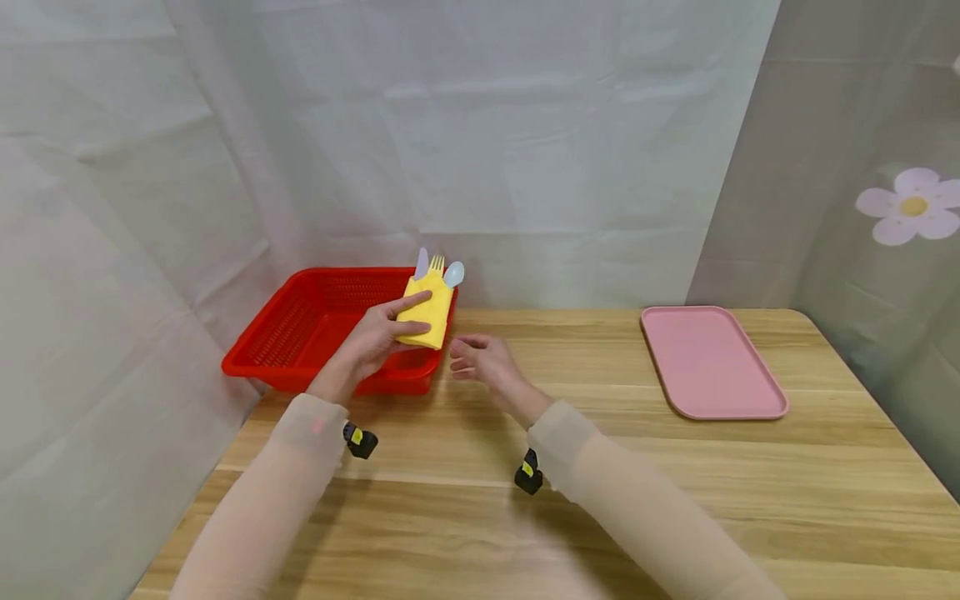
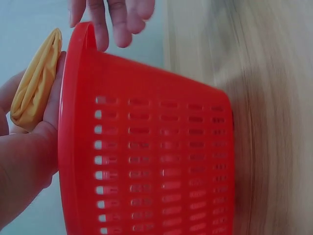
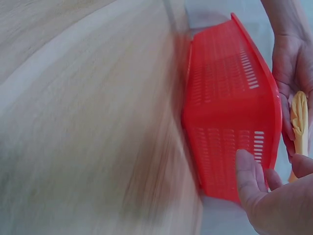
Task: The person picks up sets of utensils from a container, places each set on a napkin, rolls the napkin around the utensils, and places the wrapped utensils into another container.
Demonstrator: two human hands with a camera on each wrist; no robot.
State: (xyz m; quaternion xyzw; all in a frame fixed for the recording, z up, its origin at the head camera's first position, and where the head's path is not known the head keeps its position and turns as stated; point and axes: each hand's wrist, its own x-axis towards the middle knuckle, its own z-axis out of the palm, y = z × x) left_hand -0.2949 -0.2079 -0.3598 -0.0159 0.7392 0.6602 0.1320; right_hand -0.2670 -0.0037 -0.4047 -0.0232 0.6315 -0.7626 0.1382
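My left hand grips a folded yellow napkin over the right end of the red basket, thumb and fingers on either side of it. From the napkin's top stick out a pale purple knife, a yellow fork and a light blue spoon. In the left wrist view the napkin's folded end shows beside the basket rim. Just right of the basket, my right hand holds nothing, its fingers loosely bent. The right wrist view has its fingers in front of the basket's perforated wall.
A pink tray lies on the right of the wooden table. White cloth hangs behind the table and along its left side; a grey curtain with a flower print hangs on the right.
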